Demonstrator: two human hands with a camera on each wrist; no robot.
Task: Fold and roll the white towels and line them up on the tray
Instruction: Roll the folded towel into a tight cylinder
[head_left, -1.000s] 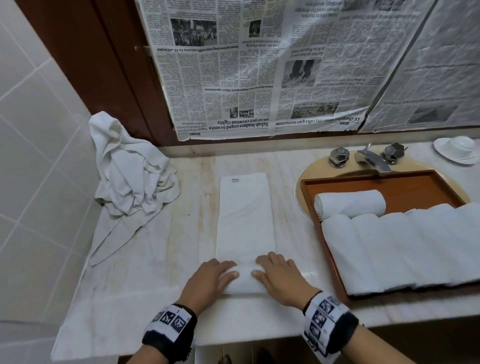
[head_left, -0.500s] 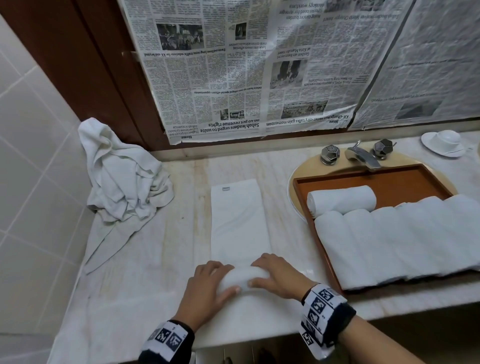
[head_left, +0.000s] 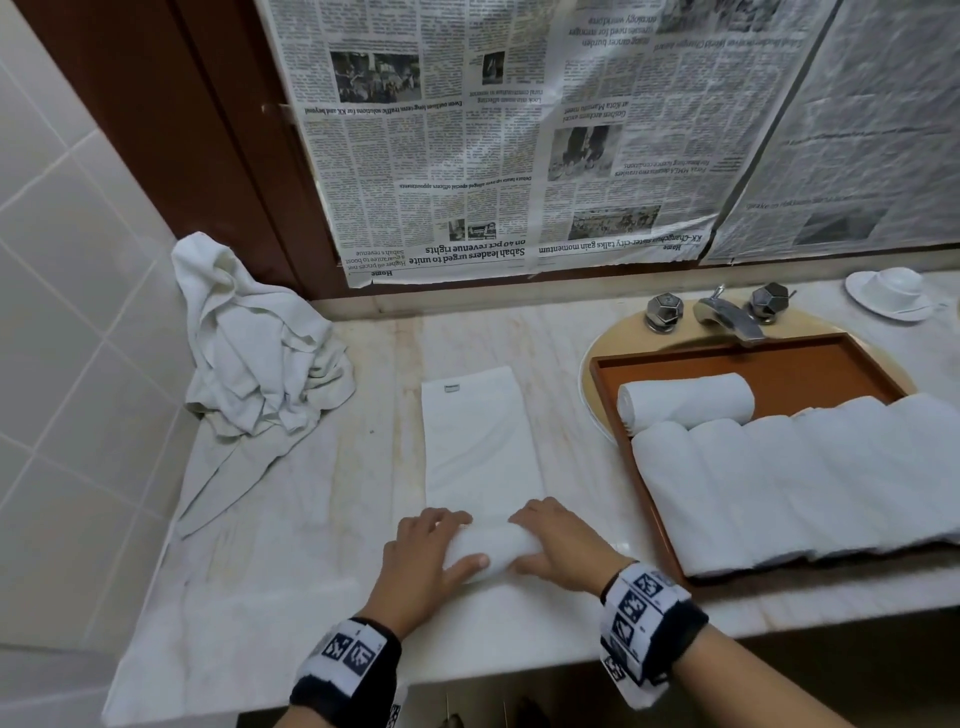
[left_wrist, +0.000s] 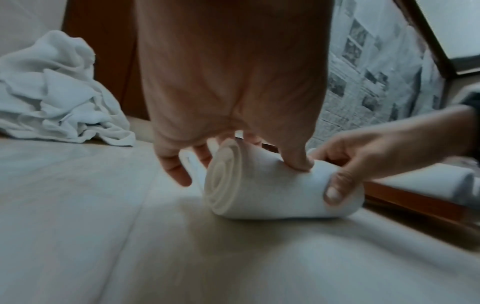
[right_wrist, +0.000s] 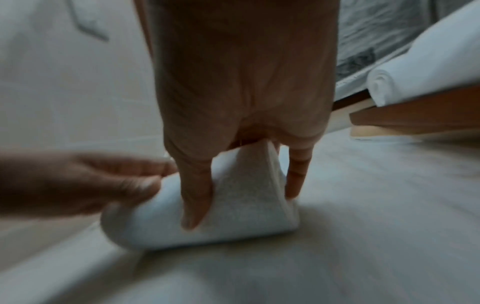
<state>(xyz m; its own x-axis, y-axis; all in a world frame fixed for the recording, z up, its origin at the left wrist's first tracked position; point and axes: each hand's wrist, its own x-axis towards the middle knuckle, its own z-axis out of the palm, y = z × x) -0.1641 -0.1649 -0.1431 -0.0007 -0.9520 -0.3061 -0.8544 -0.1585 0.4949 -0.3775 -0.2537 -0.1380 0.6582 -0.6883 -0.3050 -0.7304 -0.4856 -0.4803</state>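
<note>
Towel (head_left: 483, 447) lies half-rolled, roll gripped between left hand (head_left: 426, 561) and right hand (head_left: 561, 545).

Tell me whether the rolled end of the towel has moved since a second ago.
Yes. The roll has grown and advanced away from the counter edge, toward the towel's tag, under both hands.
</note>
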